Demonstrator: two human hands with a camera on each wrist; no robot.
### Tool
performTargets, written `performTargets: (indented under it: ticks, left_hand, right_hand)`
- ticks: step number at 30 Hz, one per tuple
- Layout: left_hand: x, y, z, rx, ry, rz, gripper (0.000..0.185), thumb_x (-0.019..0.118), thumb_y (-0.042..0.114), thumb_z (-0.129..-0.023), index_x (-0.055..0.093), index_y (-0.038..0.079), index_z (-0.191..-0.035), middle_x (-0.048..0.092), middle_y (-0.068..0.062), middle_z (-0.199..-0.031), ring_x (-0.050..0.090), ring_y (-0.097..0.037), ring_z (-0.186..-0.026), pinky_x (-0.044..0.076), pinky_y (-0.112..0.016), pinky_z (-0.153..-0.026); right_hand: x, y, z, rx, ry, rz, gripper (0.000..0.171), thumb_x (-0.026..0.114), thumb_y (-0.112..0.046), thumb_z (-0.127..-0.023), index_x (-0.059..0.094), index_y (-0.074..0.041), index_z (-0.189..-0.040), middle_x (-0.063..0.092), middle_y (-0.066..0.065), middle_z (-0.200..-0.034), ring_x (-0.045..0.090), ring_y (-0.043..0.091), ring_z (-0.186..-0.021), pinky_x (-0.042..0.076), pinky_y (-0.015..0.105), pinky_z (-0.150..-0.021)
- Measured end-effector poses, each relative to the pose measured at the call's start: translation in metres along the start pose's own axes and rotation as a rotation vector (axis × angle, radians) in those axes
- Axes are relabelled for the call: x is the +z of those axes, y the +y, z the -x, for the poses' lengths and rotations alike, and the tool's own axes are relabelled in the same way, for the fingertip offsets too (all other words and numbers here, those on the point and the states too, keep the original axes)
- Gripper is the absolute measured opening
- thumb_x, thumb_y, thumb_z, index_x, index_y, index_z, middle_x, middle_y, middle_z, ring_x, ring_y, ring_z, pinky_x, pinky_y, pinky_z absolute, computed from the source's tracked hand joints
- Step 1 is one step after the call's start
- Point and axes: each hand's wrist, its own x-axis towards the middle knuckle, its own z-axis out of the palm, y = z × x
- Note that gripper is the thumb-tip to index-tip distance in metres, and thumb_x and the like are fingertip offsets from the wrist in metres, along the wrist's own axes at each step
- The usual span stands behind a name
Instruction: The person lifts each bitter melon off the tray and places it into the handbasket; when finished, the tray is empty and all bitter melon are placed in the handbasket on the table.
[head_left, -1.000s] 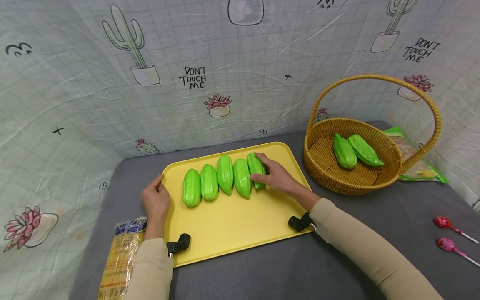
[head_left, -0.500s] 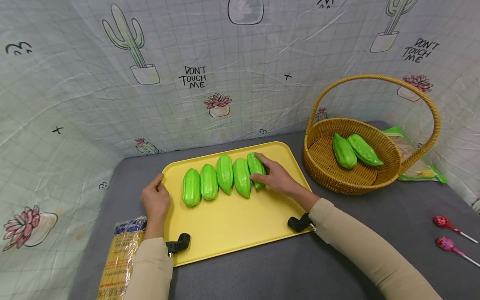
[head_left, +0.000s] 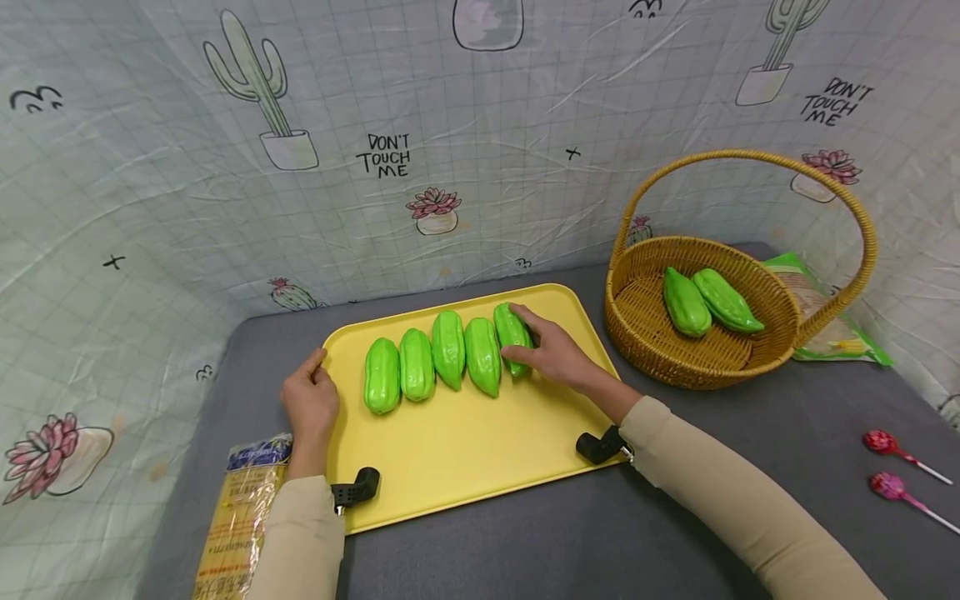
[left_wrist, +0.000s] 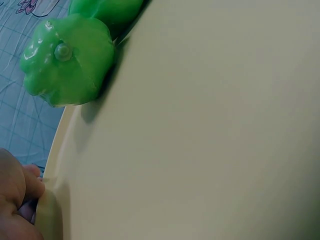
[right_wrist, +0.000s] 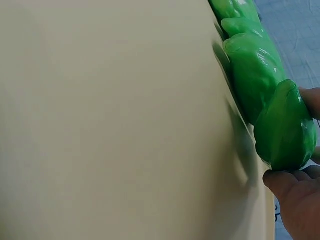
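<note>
Head view: our right hand (head_left: 551,354) grips the rightmost green gourd (head_left: 512,327) of five on the yellow tray (head_left: 457,458), near its right rim. Left hand (head_left: 310,400) curls over the left edge; the front half's bare.

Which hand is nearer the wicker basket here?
Right. The right hand grips the rightmost green gourd on the yellow tray, just left of the wicker basket; the left hand holds the tray's far-left edge.

We see the yellow tray (head_left: 457,433) from above by head camera; both wrist cameras sit close, skimming its surface (left_wrist: 200,125).
</note>
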Motion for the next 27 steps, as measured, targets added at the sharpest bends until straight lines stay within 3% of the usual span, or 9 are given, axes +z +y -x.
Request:
performTargets:
  ticks: [27]
  left_hand:
    - [-0.002, 0.001, -0.001, -0.030, -0.028, 0.010, 0.042, 0.039, 0.004, -0.107, 0.058, 0.003, -0.144, 0.054, -0.019, -0.150, 0.045, -0.038, -0.145, 0.041, -0.052, -0.118]
  right_hand:
    - [-0.013, -0.023, 0.019, -0.085, -0.048, -0.059, 0.083, 0.066, -0.018, -0.100, 0.015, -0.010, -0.165, 0.014, 0.013, -0.172, 0.041, 0.036, -0.149, 0.045, 0.052, -0.115]
